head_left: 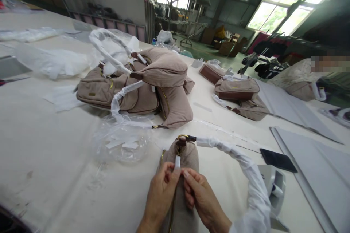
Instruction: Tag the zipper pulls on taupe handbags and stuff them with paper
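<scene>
Hands meet at the near edge of the white table [41,160], both on one beige handbag [182,160] that lies lengthwise with its end toward the person. Left hand [161,193] pinches a small white strip [177,162] at the bag's top seam between thumb and forefinger. Right hand [201,196] is closed on the same strip from the other side, its fingertips touching those of the left. The strip runs up toward a gold ring [182,137] at the far end of the bag, where a brown tab joins a handle wrapped in white paper [240,167]. That handle arches to the right and comes down beside the right wrist.

Just beyond the bag on the left lies a crumpled clear plastic sheet [123,142] with white strips under it. Behind it sits a pile of beige handbags [142,87], their handles also wrapped in white. Further right, well apart, lie two more bags [236,89] with brown trim. A dark flat phone [277,160] rests to the right of the wrapped handle, near a white tape dispenser [273,189] and grey sheets [308,160].
</scene>
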A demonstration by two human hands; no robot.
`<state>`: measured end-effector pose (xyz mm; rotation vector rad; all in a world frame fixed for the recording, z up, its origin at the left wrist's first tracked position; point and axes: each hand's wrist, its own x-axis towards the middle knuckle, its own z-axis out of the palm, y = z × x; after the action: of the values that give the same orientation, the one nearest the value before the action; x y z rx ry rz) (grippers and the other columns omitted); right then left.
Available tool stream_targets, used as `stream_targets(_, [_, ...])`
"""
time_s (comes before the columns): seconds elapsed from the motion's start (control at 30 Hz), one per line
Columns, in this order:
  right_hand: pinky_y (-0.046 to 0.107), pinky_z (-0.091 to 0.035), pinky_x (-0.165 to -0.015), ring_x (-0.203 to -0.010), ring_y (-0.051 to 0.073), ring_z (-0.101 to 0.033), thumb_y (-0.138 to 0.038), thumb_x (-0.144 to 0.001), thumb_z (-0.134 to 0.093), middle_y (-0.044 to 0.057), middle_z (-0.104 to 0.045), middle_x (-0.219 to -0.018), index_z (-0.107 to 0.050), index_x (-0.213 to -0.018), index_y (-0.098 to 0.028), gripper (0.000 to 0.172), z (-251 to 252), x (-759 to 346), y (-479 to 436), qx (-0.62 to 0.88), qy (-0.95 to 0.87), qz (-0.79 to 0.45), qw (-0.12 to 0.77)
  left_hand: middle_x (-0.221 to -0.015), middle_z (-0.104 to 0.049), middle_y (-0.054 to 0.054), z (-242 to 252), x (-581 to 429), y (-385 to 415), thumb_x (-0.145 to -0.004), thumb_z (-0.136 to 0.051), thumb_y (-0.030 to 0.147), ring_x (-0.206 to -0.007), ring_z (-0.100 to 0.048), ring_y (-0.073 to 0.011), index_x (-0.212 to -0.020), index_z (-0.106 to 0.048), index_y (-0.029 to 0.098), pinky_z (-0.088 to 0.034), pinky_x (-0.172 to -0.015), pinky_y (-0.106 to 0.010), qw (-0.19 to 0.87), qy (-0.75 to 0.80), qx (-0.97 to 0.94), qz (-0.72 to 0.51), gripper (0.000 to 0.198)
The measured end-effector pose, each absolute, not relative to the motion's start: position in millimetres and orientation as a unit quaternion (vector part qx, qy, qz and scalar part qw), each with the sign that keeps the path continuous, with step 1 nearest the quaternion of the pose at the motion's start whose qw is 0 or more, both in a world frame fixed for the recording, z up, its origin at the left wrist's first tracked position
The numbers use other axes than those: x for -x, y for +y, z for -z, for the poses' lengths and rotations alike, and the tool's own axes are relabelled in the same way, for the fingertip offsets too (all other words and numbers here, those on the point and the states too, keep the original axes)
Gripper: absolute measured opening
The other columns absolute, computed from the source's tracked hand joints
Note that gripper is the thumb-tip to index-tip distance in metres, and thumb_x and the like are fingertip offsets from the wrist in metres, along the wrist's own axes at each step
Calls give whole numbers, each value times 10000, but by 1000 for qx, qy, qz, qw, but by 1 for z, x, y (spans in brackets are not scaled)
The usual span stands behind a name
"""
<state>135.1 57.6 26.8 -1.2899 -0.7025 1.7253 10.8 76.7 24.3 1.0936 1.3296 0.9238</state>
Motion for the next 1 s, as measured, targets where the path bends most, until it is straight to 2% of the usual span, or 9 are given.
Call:
stream_targets(0.1, [142,-203,-288,-301,8,-263,-547,-721,-608,-103,-359,-494,-566,-880,-139,440,-28,-136,57,525,-286,-685,416,-663,-581,-19,-21,-8,90,-831,-399,535,-601,-501,-150,-782,-610,164,-387,-568,-236,577,562,-419,-418,430])
stream_targets(0.23, [146,-171,-290,-291,15,-276,-551,-744,-575,-103,-361,-443,-565,-867,-125,444,-26,-134,58,546,-336,-657,397,-578,-511,19,-17,-14,104,-755,-573,472,-567,-440,-127,-661,-593,152,-342,-546,-222,629,526,-398,-412,334])
stream_targets(0.37, [169,-149,-305,-301,26,-277,-545,-738,-580,-90,-374,-409,-573,-812,-117,434,-19,-131,62,584,-386,-608,373,-580,-504,35,-17,-19,107,-668,-689,377,-570,-426,-110,-638,-573,150,-333,-558,-205,650,520,-358,-423,257])
stream_targets(0.47, [181,-155,-344,-341,28,-264,-497,-738,-595,-87,-356,-413,-557,-721,-127,372,-13,-128,63,603,-415,-566,379,-584,-489,42,-16,-19,105,-649,-707,350,-578,-425,-104,-624,-543,156,-335,-570,-199,659,513,-328,-442,256])
stream_targets(0.67, [198,-162,-376,-367,43,-265,-467,-751,-572,-84,-349,-417,-532,-677,-153,325,-9,-126,62,607,-422,-555,381,-603,-467,37,-11,-19,102,-752,-583,451,-586,-394,-104,-667,-568,148,-326,-563,-209,662,503,-316,-457,315])
stream_targets(0.87, [194,-167,-374,-363,42,-262,-443,-752,-573,-85,-352,-410,-520,-667,-156,304,-5,-126,61,606,-417,-558,384,-609,-508,24,-10,-21,102,-676,-667,405,-612,-412,-105,-652,-600,131,-334,-587,-207,665,510,-317,-444,283])
stream_targets(1.0, [191,-167,-369,-353,37,-264,-398,-756,-571,-87,-355,-428,-513,-665,-157,264,-2,-125,60,608,-408,-560,388,-553,-456,41,-10,-24,100,-647,-683,386,-561,-375,-95,-580,-562,141,-314,-534,-204,639,528,-304,-470,281])
